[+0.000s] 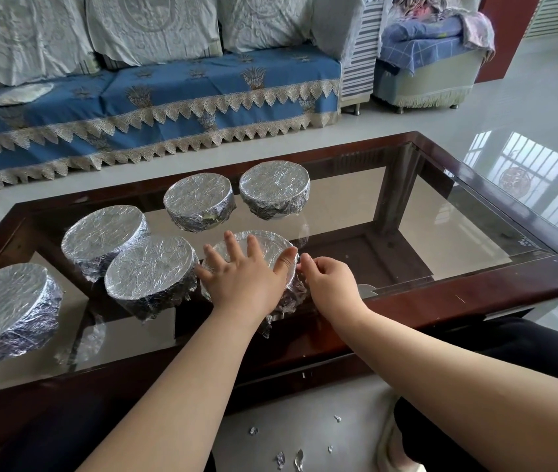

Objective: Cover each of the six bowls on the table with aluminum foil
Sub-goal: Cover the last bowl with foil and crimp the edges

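Head view: six round bowls wrapped in crinkled silver aluminium foil stand on the glass-topped, dark-wood-framed surface (441, 206), with work centred on the sixth foil-wrapped bowl (270, 245) at lower centre of the frame. The left hand (243, 277) lies flat on its foil top, fingers straight and spread, pressing down and gripping nothing. The right hand (330, 284) sits against the bowl's right rim, fingers curled; they appear to pinch or tuck the foil edge there, though the contact itself is hidden.

The other five, namely the far-left covered bowl (4, 301), the left-centre covered bowl (103, 236), the near-centre covered bowl (149, 267) touching it, the upper-centre covered bowl (197, 199) and the upper-right covered bowl (274, 189), all look finished, their skirts crimped under the rims.

By this showing the task is at its final step: sealing the last cover. The next move likely calls for working the crimp around the remaining rim while the flat hand keeps the sheet taut, gently enough not to tear it.

Small torn foil scraps (281, 459) litter the pale floor at bottom centre.
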`<state>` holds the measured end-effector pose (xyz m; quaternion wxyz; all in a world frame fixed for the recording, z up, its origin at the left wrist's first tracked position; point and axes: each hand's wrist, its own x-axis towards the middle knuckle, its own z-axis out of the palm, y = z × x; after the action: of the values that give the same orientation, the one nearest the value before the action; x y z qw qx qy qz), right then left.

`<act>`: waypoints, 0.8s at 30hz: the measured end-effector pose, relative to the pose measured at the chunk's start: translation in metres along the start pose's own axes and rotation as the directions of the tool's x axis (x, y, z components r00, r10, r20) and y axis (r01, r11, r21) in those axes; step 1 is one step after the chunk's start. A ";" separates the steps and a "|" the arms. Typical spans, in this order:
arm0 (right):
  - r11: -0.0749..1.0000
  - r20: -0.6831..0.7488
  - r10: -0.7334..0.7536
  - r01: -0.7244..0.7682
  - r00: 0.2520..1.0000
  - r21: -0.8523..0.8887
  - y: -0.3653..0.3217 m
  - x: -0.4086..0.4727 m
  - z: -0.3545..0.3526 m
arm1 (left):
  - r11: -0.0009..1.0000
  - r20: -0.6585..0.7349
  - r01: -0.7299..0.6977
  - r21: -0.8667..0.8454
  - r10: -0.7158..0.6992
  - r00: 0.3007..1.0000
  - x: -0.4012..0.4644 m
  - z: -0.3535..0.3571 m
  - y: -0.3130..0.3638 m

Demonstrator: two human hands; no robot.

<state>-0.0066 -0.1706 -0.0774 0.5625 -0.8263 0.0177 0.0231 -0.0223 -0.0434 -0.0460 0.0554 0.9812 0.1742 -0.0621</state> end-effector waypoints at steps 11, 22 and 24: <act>0.800 0.242 0.300 -0.382 0.923 0.463 -0.007 0.018 -0.003 | 1.000 -0.024 -0.003 0.005 0.003 1.000 0.000 0.003 0.001; 0.746 0.262 0.302 -0.398 0.917 0.533 -0.013 0.026 -0.005 | 1.000 -0.019 -0.007 0.001 0.007 1.000 -0.002 0.001 0.001; 0.839 0.207 0.249 -0.317 0.946 0.442 -0.012 0.028 -0.002 | 1.000 -0.024 -0.007 0.003 0.008 1.000 -0.003 0.001 0.001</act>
<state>0.0215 -0.1688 -0.0674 0.7359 -0.6496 0.1049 0.1596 -0.0246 -0.0450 -0.0466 0.0522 0.9826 0.1711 -0.0504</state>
